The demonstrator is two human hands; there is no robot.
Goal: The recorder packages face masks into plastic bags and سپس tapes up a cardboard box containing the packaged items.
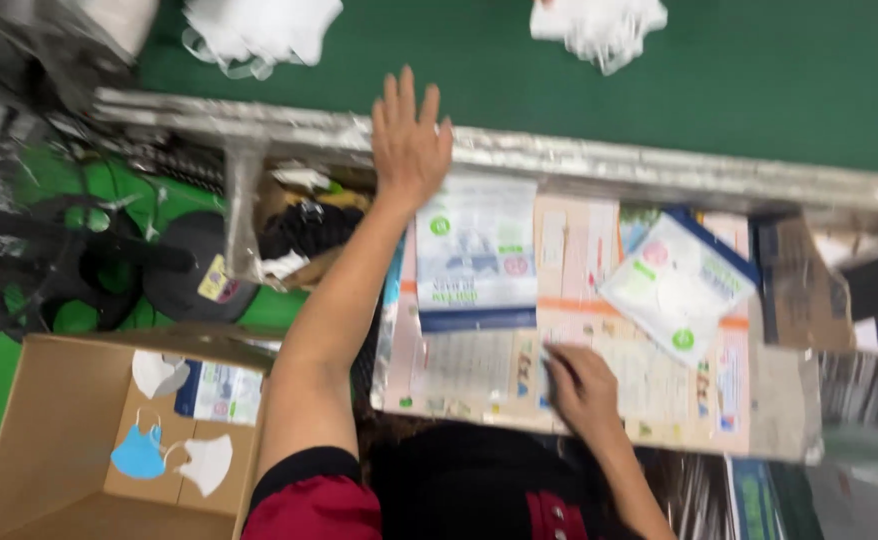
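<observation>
My left hand (pixel 410 140) is stretched forward with fingers spread flat, resting on the metal edge (pixel 599 160) of a green conveyor belt (pixel 459 60). It holds nothing. My right hand (pixel 581 385) lies on a paper-covered work board (pixel 479 375), fingers curled over a sheet near its front edge. A white-and-blue flat packet (pixel 476 255) lies on the board just below my left hand. Another white packet with green dots (pixel 675 285) lies tilted to the right.
White face masks (pixel 259 30) and another bunch of masks (pixel 599 25) lie on the belt. A cardboard box (pixel 69 440) at lower left holds a blue mask (pixel 141 452), white masks and a packet. A black fan (pixel 69 260) stands on the green floor at left.
</observation>
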